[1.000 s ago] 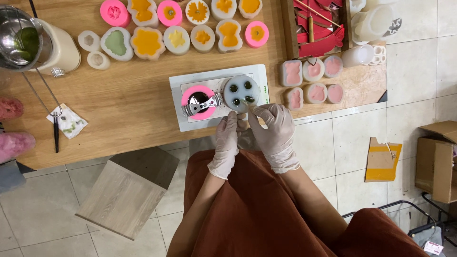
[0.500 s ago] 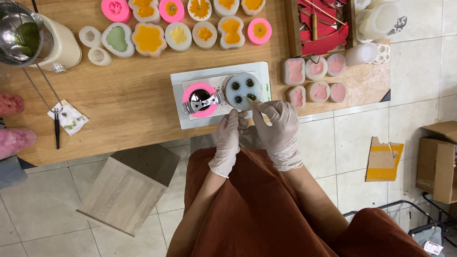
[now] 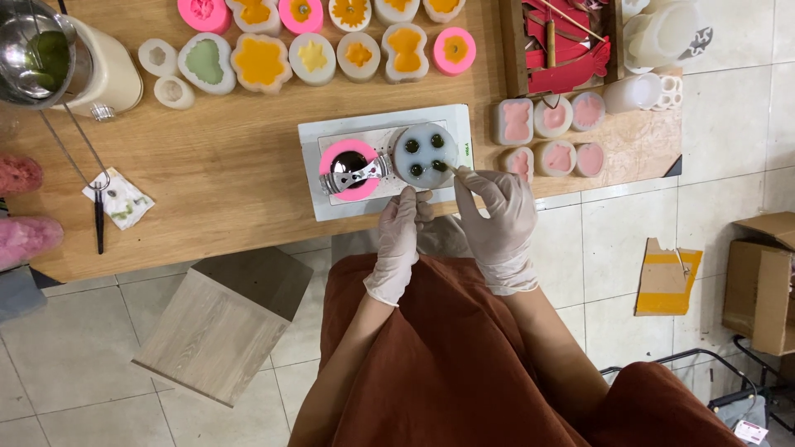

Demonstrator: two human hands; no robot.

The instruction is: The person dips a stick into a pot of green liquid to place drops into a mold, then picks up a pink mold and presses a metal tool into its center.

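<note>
A round white silicone mould (image 3: pixel 424 155) with several dark green filled cavities sits on a white flat scale (image 3: pixel 316 193) on the wooden table (image 3: pixel 224 190). My right hand (image 3: pixel 497 217), in a pale glove, pinches a thin stick (image 3: pixel 455 170) whose tip touches the mould's lower right cavity. My left hand (image 3: pixel 397 236), also gloved, rests at the scale's front edge just below the mould and holds nothing. A pink ring mould (image 3: pixel 349 169) with a metal clip across it lies on the scale to the left.
Rows of filled moulds, orange (image 3: pixel 261 60), green and pink, line the table's far side. Pink-filled moulds (image 3: pixel 551 116) sit at right beside a box of red pieces (image 3: pixel 559 41). A steel pot (image 3: pixel 37 58) stands far left. A wooden stool (image 3: pixel 219 327) and cardboard (image 3: pixel 667 277) are on the tiled floor.
My right hand and the stick have shifted a little to the right along the mould's edge. The left hand has barely moved.
</note>
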